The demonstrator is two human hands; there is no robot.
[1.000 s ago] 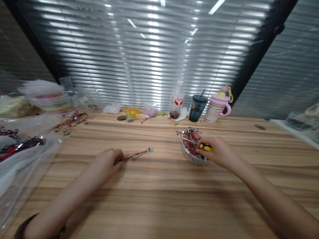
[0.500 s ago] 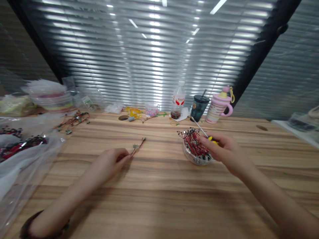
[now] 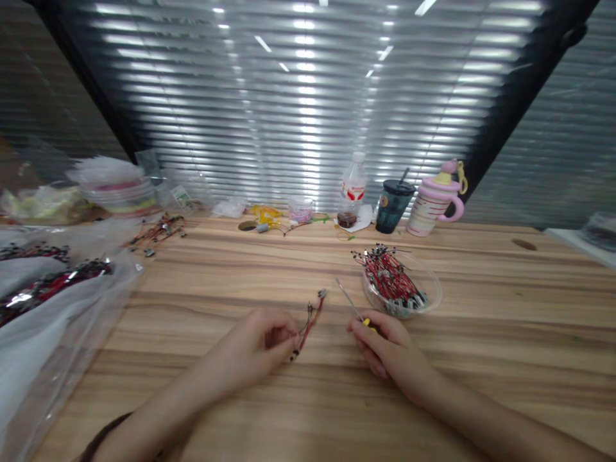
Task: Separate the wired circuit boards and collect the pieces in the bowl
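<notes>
My left hand pinches a small wire harness, red and dark wires with little connectors or parts at the ends, just above the wooden table. A short dark end pokes out below the fingertips. In my right hand is a screwdriver with a yellow handle, its thin metal shaft aimed up and to the left, toward the harness but apart from it. Behind the right hand stands a clear round plastic bowl with a heap of similar red-and-black wire harnesses in it.
On the left lie plastic bags of harnesses and a loose wire pile. Stacked plastic tubs stand behind. Along the back are a drink bottle, a dark cup with straw and a pink mug.
My left hand has moved right and nearer with the wire harness. My right hand has come left, away from the bowl, with the screwdriver. The two hands are now closer together.
</notes>
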